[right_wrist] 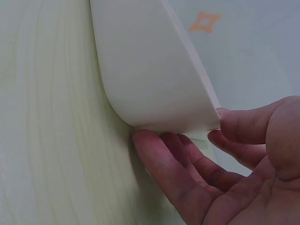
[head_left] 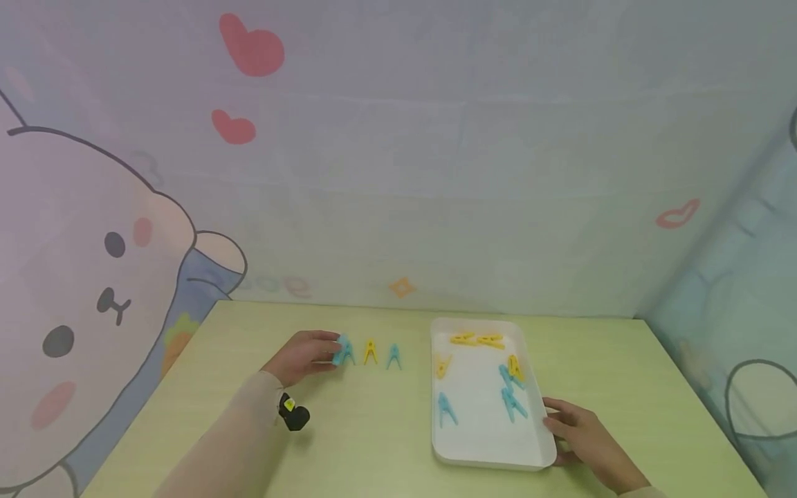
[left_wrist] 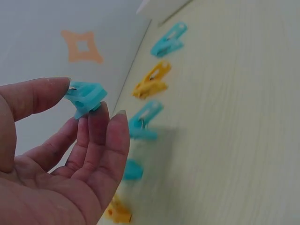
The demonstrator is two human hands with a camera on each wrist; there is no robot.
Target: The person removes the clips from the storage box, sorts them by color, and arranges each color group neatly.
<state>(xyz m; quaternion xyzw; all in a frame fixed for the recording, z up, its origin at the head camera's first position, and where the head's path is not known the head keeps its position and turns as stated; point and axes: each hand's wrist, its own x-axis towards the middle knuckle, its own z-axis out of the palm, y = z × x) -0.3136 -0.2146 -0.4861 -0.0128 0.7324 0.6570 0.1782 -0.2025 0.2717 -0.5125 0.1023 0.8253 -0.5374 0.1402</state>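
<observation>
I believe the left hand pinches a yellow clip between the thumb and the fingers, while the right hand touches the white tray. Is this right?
Not quite: the clip is wrong in colour. The left wrist view shows the left hand pinching a blue clip between thumb and fingers. The right hand does touch the white tray.

Faint lettering [head_left: 274, 285] on backdrop [head_left: 467, 173], yellow label [head_left: 289, 403] on wrist camera [head_left: 295, 418], both unreadable
</observation>
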